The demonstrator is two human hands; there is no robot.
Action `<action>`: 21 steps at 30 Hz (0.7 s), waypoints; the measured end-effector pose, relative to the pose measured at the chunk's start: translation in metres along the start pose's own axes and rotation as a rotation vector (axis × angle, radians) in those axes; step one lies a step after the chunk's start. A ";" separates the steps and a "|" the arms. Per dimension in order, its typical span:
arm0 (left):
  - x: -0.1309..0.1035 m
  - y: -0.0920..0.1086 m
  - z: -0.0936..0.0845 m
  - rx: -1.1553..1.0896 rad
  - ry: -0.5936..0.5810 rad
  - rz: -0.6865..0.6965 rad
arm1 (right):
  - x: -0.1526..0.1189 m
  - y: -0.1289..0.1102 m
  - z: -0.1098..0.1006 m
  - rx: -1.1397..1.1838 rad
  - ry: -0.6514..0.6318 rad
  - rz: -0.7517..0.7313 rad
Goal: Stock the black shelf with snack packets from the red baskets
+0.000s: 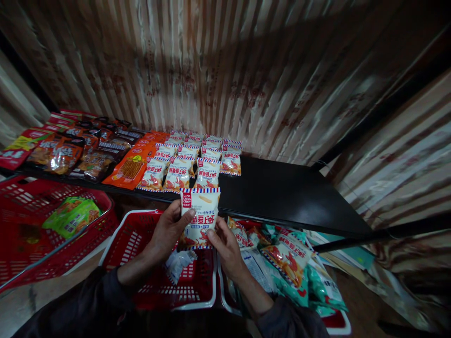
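Observation:
Between my two hands I hold up a white snack bag [200, 206] with blue-and-red striped ends and a red label. My left hand [169, 230] grips its left edge, thumb across the front. The fingers of my right hand [227, 244] close on its lower right corner. Just behind it, rows of matching white snack bags [176, 174] lie on the black shelf [278, 192]. Beneath my hands is a red basket [141, 234] with a single silvery-white packet [179, 265] in it. Another basket to the right holds more white snack bags [291, 256] and green bags [320, 286].
Orange bags [128, 162], dark brown bags [98, 159] and red bags [26, 143] fill the shelf's left part. A red basket [21, 197] with a green packet [72, 216] stands at far left. Corrugated sheeting [197, 70] rises behind; a dark post [380, 98] slants at right.

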State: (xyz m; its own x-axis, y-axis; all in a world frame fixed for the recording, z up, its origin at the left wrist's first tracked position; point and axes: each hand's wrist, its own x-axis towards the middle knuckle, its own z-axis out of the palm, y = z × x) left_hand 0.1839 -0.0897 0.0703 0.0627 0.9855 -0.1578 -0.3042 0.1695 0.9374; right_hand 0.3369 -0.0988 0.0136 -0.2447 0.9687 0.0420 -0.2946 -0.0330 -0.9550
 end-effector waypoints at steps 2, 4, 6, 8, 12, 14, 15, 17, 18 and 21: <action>0.000 0.000 0.000 -0.003 -0.001 -0.005 | 0.001 0.001 -0.001 0.025 0.009 0.012; 0.000 -0.001 0.000 -0.011 -0.009 -0.009 | 0.002 0.003 -0.002 0.029 0.033 0.028; 0.000 -0.002 0.001 -0.019 -0.020 -0.009 | 0.003 0.005 -0.003 0.006 0.063 0.036; -0.001 -0.003 0.001 -0.017 -0.032 -0.013 | 0.004 0.007 -0.004 -0.022 0.094 0.030; -0.003 -0.003 0.002 -0.016 -0.079 -0.026 | 0.006 0.008 -0.005 -0.007 0.146 0.006; -0.003 -0.005 0.002 -0.005 -0.107 -0.039 | 0.007 0.007 -0.006 -0.001 0.173 -0.016; -0.002 -0.007 0.002 0.004 -0.121 -0.049 | 0.007 0.007 -0.007 -0.009 0.197 -0.028; -0.001 -0.011 0.000 0.012 -0.152 -0.062 | 0.008 0.005 -0.009 -0.029 0.248 -0.037; -0.001 -0.014 0.000 0.011 -0.168 -0.066 | 0.008 0.005 -0.010 -0.030 0.271 -0.031; 0.000 -0.018 -0.002 0.010 -0.178 -0.074 | 0.009 0.004 -0.013 -0.027 0.305 -0.006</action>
State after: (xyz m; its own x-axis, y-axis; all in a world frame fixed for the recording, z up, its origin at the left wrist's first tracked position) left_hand 0.1877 -0.0925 0.0528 0.2524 0.9526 -0.1701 -0.2830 0.2407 0.9284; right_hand 0.3451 -0.0867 0.0069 0.0473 0.9981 -0.0384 -0.2693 -0.0243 -0.9628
